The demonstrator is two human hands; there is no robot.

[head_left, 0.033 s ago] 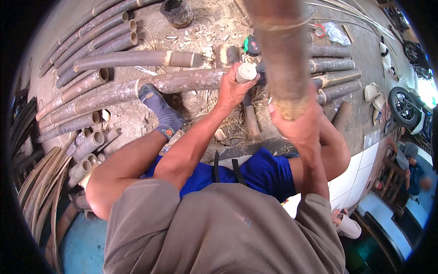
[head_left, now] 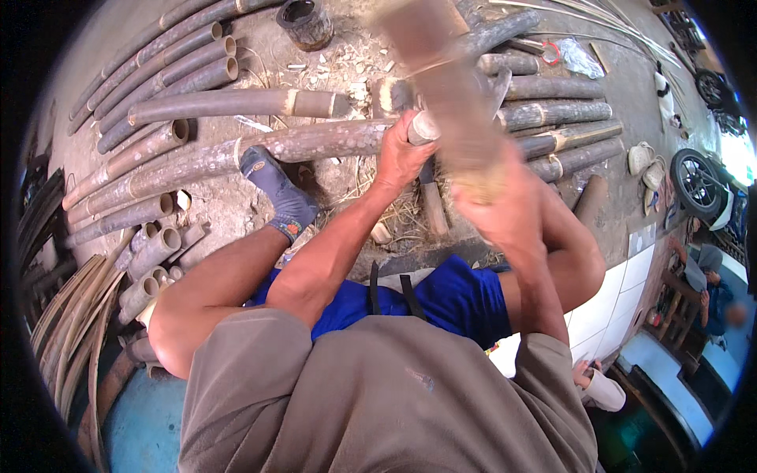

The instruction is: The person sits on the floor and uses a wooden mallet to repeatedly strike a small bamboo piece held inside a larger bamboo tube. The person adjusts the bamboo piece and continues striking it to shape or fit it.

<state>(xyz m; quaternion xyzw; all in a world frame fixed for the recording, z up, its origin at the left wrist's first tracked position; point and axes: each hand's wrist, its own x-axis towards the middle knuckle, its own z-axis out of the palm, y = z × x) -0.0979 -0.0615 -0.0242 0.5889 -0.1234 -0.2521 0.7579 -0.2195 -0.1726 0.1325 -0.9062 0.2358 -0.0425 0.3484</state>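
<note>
My left hand (head_left: 398, 162) is closed round a thick handle with a pale round end (head_left: 424, 128); the tool's far part is hidden behind a raised length of bamboo. My right hand (head_left: 509, 209), smeared by motion, grips the frayed yellowish lower end of that bamboo length (head_left: 457, 110). It is brown, blurred, and slants up to the left, passing close beside the handle's end. Beneath my left hand lies a long mottled bamboo pole (head_left: 315, 140). My sock-covered left foot (head_left: 272, 181) rests against this pole.
Cut bamboo poles (head_left: 213, 102) lie at the left, more pieces (head_left: 556, 115) at the right. A dark bucket (head_left: 306, 24) stands at the back among wood chips. Split strips (head_left: 67, 339) are piled at the lower left. A motorbike wheel (head_left: 696, 185) and another person (head_left: 714, 296) are at far right.
The bamboo length in my right hand has swung left and tilted over, uncovering bamboo pieces behind it and covering the green and black object. My left hand has barely shifted.
</note>
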